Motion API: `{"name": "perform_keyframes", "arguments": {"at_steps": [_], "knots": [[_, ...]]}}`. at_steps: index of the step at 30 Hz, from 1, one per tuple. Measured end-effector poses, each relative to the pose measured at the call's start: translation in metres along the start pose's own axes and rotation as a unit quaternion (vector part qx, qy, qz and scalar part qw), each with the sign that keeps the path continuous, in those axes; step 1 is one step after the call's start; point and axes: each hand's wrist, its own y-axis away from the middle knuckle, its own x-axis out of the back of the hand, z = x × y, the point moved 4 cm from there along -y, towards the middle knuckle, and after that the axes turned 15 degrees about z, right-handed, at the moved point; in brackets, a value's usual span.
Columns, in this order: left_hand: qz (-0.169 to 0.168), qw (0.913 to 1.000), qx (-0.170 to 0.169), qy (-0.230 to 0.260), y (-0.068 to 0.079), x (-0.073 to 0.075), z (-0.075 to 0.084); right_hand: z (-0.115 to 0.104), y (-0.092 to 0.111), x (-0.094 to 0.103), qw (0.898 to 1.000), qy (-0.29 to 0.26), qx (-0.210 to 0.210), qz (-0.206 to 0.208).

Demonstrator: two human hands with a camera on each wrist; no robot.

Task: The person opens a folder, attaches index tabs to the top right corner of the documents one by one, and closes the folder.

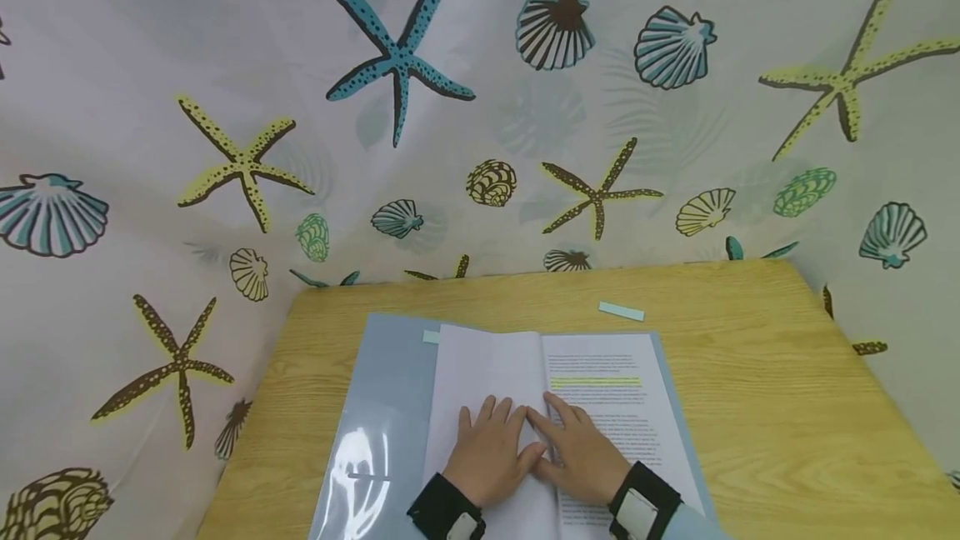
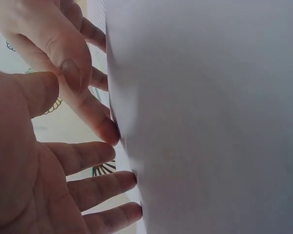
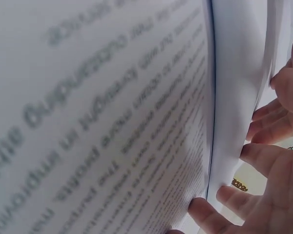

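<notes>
A blue folder [image 1: 375, 407] lies spread on the table with white sheets inside. Its left sheet [image 1: 487, 365] is blank, while the right printed page [image 1: 600, 357] bears a yellow highlighted band near the top. My left hand [image 1: 491, 457] rests on the blank sheet near the fold, fingers extended. Close beside it, my right hand [image 1: 585, 457] lies across the fold and the printed page, fingertips touching the paper. In the left wrist view, the fingertips of both hands press the blank sheet [image 2: 210, 117]. Neither hand holds anything.
A pale blue strip [image 1: 621, 311] lies on the wooden table [image 1: 787, 407] behind the folder. A small pale tab [image 1: 431, 337] shows at the blank sheet's left edge. White cloth [image 1: 480, 115] printed with starfish and shells hangs around the table.
</notes>
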Motion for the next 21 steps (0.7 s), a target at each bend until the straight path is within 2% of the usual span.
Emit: {"name": "perform_keyframes", "arguments": {"at_steps": [5, 9, 11, 15, 21], "knots": [[0.010, 0.9999, -0.006, -0.005, 0.002, 0.000, 0.001, 0.004, 0.002, 0.001, 1.000, -0.026, 0.003, -0.011], [0.020, 0.9998, -0.010, 0.000, 0.002, 0.003, 0.003, 0.008, 0.003, 0.011, 0.998, -0.065, 0.005, -0.013], [0.023, 0.9996, -0.013, 0.001, 0.001, 0.005, 0.004, 0.011, 0.003, 0.021, 0.997, -0.080, 0.004, -0.012], [0.027, 0.9995, -0.016, -0.003, 0.000, 0.010, 0.007, 0.027, -0.006, 0.050, 0.996, -0.083, -0.025, 0.001], [0.043, 0.9989, -0.016, -0.008, -0.002, 0.014, 0.007, 0.078, -0.039, 0.093, 0.995, -0.035, -0.084, 0.026]]}}
